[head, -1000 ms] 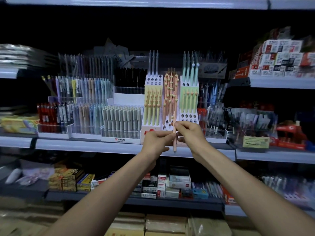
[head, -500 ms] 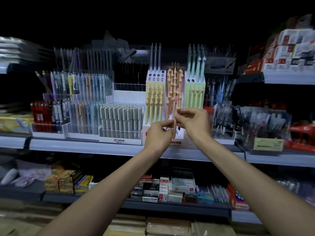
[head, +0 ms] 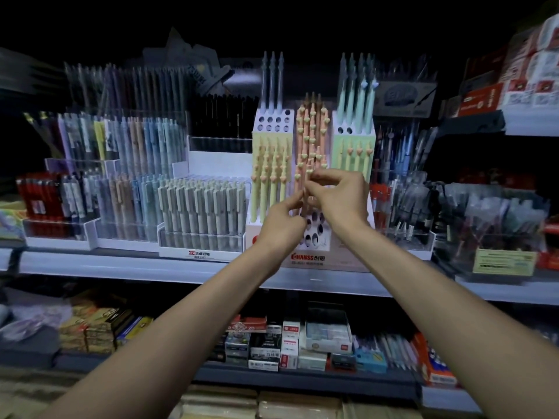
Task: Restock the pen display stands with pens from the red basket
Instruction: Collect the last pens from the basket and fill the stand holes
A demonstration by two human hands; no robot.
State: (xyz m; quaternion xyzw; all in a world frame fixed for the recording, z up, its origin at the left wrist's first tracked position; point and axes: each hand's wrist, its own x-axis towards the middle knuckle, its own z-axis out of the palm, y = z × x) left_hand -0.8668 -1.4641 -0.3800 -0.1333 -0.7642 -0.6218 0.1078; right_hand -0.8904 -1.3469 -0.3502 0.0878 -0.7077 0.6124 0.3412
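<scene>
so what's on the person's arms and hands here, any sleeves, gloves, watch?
Nothing worn that shows. The left hand and right hand are bare, with no gloves, rings or watch visible. Both forearms are bare to the frame's bottom edge, with no sleeve or cuff in view.

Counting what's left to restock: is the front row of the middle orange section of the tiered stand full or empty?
Not full: open holes show below both hands, which hold an orange pen above them.

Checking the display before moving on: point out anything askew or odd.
Nothing is damaged or spilled. The tiered stand has empty holes in its top tier; both hands, left and right, hold an orange pen.
</scene>
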